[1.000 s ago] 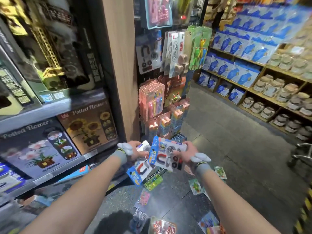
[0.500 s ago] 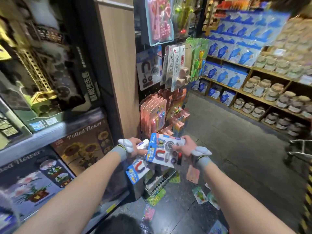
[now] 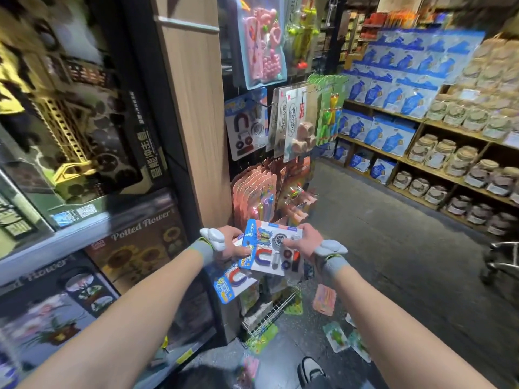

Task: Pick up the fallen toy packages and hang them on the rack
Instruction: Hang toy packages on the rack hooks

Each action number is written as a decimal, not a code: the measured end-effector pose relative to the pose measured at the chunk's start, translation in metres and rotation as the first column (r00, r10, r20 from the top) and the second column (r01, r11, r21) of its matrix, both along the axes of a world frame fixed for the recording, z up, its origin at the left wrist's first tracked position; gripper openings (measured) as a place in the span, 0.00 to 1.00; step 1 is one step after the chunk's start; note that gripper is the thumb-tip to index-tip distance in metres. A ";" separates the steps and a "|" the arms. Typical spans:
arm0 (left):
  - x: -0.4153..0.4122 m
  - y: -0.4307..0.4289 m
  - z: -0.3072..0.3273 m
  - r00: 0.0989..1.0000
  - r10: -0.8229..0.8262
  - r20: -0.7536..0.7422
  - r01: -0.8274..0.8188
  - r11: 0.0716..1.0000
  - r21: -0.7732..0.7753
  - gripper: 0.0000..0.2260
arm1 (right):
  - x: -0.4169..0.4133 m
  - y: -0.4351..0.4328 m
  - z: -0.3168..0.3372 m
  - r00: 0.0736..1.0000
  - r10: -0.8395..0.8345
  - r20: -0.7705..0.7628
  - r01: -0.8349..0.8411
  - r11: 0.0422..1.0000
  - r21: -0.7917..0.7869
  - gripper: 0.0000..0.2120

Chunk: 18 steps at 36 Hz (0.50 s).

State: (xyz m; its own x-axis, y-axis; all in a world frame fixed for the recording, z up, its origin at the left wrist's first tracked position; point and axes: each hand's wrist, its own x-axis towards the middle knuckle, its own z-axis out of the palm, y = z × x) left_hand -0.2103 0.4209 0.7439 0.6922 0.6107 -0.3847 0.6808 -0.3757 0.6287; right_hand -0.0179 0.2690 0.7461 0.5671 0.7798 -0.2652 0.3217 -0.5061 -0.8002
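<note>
EDITOR: Where does the job stand in this shot?

PHOTOGRAPHER: Mid-carry, by the look of it. A person in a toy aisle holds a magnet pack [image 3: 273, 251] before the rack [image 3: 228, 164], both hands on it. The left hand [image 3: 230, 244] pinches its left edge, thumb on top, and the right hand [image 3: 304, 241] grips its right edge, thumb across the card. A second pack [image 3: 234, 279] dangles beneath the left hand; which fingers hold it cannot be told.

EDITOR: And the next move?

PHOTOGRAPHER: Likely a lift to the peg [image 3: 259, 101] where a matching pack [image 3: 245, 124] hangs, above the hands. That calls for lining the card's hole with the peg tip — the hole is not clear here. More packs [image 3: 324, 299] lie on the floor [image 3: 393, 276] near a shoe [image 3: 310, 369] — the task looks far from done.
</note>
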 end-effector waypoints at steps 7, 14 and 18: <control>0.024 -0.002 -0.010 0.995 -0.064 -0.073 0.068 0.996 0.051 0.17 | 0.029 0.001 -0.008 0.996 0.076 0.055 -0.070 0.992 -0.107 0.20; 0.067 0.003 -0.031 0.974 -0.142 -0.175 0.169 0.974 0.148 0.11 | 0.063 0.037 -0.026 0.918 0.368 0.148 -0.342 0.923 -0.175 0.21; 0.086 0.020 -0.032 0.969 -0.120 -0.216 0.158 0.973 0.166 0.15 | 0.080 0.073 -0.030 0.818 0.547 0.181 -0.519 0.836 -0.182 0.20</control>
State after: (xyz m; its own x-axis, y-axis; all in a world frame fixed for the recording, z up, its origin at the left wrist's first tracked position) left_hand -0.1240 0.4410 0.7117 0.6937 0.5864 -0.4183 0.7202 -0.5700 0.3954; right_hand 0.0623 0.3416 0.7159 0.1257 0.9471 -0.2954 0.7257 -0.2907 -0.6235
